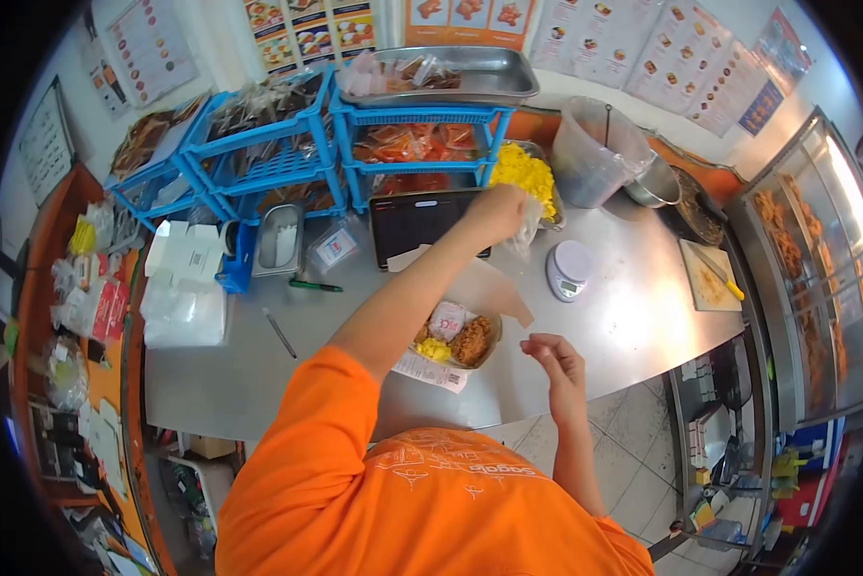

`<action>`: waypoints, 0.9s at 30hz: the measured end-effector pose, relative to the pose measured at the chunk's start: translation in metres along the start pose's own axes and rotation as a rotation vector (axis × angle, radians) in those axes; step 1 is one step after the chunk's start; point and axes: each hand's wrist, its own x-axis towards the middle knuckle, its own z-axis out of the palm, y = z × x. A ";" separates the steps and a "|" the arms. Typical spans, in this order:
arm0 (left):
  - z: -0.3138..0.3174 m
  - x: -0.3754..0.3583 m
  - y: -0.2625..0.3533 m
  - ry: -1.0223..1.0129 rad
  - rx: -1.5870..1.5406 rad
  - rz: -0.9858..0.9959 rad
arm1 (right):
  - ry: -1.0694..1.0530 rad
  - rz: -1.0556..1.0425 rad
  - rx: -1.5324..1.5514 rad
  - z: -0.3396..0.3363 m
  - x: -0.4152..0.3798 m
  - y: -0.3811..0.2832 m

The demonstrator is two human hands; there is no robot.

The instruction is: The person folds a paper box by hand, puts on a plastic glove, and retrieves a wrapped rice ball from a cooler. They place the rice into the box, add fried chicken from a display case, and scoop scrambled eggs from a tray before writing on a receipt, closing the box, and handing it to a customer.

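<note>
My left hand (498, 213) is stretched forward and closed round a piece of clear plastic (522, 235), which hangs from it. Just beyond that hand is a metal tray (558, 221) heaped with yellow scrambled-looking food (524, 176). Nearer my body, an open paper food box (497, 288) stands on a printed slip (448, 375). Inside it are fried chicken (472, 341), a round wrapped item (448, 320) and a yellow portion (434, 349). My right hand (558, 370) hovers right of the box, fingers loosely bent, with nothing visible in it.
A digital scale (570, 269) stands right of the box. Behind are a dark tablet (422, 226), blue racks (258, 158) of bagged food and a plastic bucket (599, 144). A knife (719, 273) lies on a cutting board (705, 288), near a chicken display case (806, 269).
</note>
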 end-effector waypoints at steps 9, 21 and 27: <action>-0.008 0.009 -0.008 -0.152 -0.158 -0.023 | 0.130 0.093 -0.159 -0.031 -0.031 0.045; -0.039 -0.266 -0.193 0.227 0.521 -0.570 | -0.328 -0.232 -0.570 0.063 -0.009 0.051; -0.006 -0.293 -0.178 0.156 0.601 -0.440 | -0.504 -0.294 -0.527 0.091 -0.004 0.050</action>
